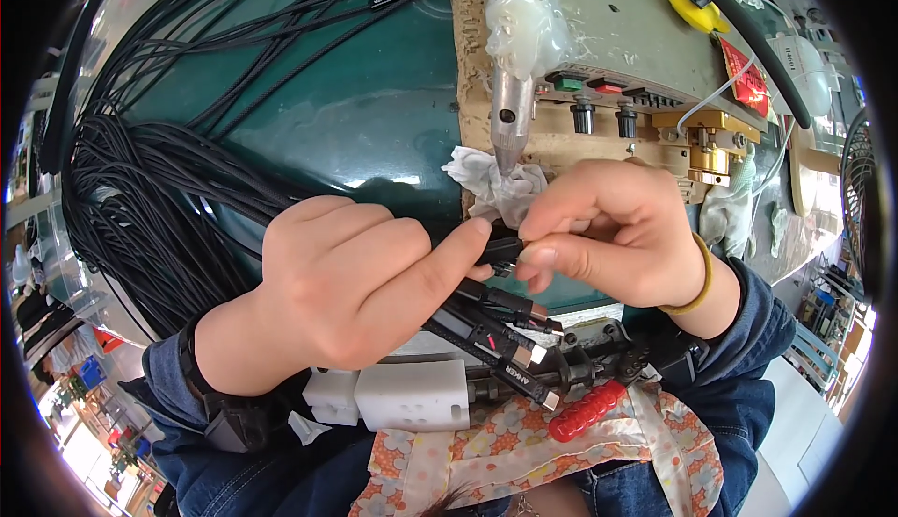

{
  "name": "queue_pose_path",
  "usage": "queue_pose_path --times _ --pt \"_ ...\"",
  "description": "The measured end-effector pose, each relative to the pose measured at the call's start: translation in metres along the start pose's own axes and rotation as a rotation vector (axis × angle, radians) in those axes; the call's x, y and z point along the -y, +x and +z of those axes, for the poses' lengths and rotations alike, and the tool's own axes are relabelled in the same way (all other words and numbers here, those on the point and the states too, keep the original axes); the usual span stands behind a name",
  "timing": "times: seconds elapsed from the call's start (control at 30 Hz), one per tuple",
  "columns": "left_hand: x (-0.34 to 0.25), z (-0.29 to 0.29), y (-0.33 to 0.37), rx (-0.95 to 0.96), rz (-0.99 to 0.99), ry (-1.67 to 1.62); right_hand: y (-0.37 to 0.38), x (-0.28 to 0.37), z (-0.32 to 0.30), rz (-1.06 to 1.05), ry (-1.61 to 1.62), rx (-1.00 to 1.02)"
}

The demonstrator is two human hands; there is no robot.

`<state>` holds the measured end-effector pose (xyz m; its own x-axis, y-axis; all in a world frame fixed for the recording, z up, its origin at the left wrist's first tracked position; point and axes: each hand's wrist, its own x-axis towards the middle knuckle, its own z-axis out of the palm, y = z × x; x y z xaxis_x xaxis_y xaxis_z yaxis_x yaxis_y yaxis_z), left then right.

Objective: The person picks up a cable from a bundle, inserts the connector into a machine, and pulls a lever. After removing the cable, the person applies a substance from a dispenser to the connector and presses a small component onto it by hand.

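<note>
My left hand (pixel 351 279) is closed over black braided cables, its index finger stretched along a black cable connector (pixel 500 252). The thumb and index finger of my right hand (pixel 617 236) pinch the tip of that same connector, hiding its end. Below my left hand, several more black cable plugs (pixel 505 335) with metal ends fan out toward the lower right. Just above both hands, a metal nozzle (pixel 508 115) wrapped in whitish dried glue points down at a crumpled white tissue (pixel 500 188).
A large bundle of black cables (pixel 159 199) covers the left of the green mat (pixel 374 106). Near my lap are a white plastic block (pixel 412 395) and a clamp with a red handle (pixel 587 411). A grey control box (pixel 617 21) with knobs stands at the back right.
</note>
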<state>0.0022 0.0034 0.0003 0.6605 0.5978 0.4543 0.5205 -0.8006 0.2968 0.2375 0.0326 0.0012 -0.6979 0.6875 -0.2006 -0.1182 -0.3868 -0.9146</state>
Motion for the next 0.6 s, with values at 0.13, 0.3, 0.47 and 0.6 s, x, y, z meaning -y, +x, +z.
queue_pose_path --times 0.13,0.3,0.47,0.6 --pt "0.006 0.008 0.003 -0.019 -0.019 -0.092 0.006 0.013 -0.006 -0.472 -0.908 0.127" --pt "0.002 0.009 0.005 -0.008 -0.093 -0.120 0.006 0.000 -0.004 -0.626 -0.882 0.091" --pt "0.002 0.008 0.000 0.005 -0.156 -0.112 0.006 -0.011 0.000 -0.119 -0.364 -0.153" --pt "0.005 0.011 -0.001 -0.073 -0.094 -0.012 0.011 -0.007 0.001 0.097 0.026 -0.229"
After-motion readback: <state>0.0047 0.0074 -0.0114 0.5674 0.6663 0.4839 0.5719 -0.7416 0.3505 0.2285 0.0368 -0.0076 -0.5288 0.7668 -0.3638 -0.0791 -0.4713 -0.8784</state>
